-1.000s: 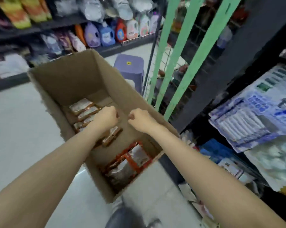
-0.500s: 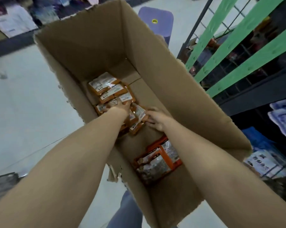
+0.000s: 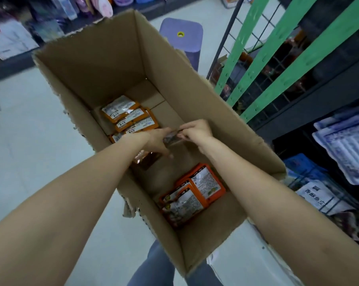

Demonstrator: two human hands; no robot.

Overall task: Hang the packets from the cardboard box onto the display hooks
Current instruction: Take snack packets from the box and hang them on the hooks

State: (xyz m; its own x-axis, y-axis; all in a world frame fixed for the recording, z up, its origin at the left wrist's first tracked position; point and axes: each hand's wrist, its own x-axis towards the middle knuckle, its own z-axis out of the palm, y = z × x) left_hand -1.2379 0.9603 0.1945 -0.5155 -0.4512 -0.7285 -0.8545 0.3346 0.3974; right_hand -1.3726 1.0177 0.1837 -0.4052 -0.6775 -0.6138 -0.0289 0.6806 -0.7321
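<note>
Pinching now, both hands meeting over the middle of the cardboard box point(image 3: 104, 65): the right hand point(image 3: 197, 132) has its fingers curled tight onto one end of a small packet point(image 3: 171, 138), and the left hand point(image 3: 157, 141) takes the other end, thumb on top, its longer fingers stretched loosely down toward the box floor. So the grip is closed on the packet from the right, and on the left it looks like a lighter pinch, though blur makes that side hard to read. And that's the change: half a second ago both hands were down among the packets on the box floor, fingers flat on the pile; now one packet is up off the pile and held between them. By my read the pick is made, and the carry to the hooks comes next. Around them, a far stack of orange packets point(image 3: 127, 115) lies against the back of the box, with another bunch, the near stack point(image 3: 192, 195), toward the person. Off to the right stands the green-railed wire rack point(image 3: 263, 65), well apart from the hands, with a purple stool point(image 3: 182, 36) beyond the box.
</note>
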